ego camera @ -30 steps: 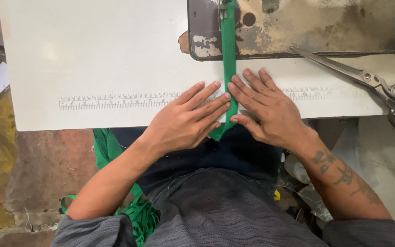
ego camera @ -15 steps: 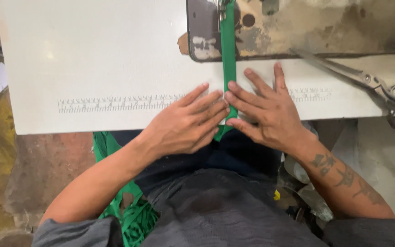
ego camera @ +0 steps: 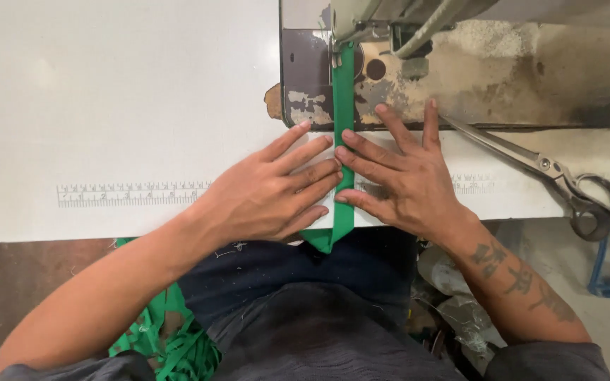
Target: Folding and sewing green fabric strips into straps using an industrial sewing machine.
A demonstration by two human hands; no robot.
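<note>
A narrow green fabric strip (ego camera: 343, 106) runs from the table's front edge up under the presser foot (ego camera: 344, 39) of a sewing machine. My left hand (ego camera: 270, 194) lies flat on the white table (ego camera: 121, 92), fingertips pressing the strip's left edge. My right hand (ego camera: 404, 176) lies flat on the other side, fingers spread, fingertips on the strip's right edge and on the worn metal machine bed (ego camera: 474, 77). The strip's lower end hangs over the table edge between my hands.
Large metal scissors (ego camera: 545, 173) lie on the table to the right of my right hand. A printed ruler scale (ego camera: 128, 194) runs along the table front. Green fabric scraps (ego camera: 171, 339) hang below the table at lower left.
Both hands have slid forward along the strip toward the machine. The right hand's fingers have spread wider and now reach the machine bed.
</note>
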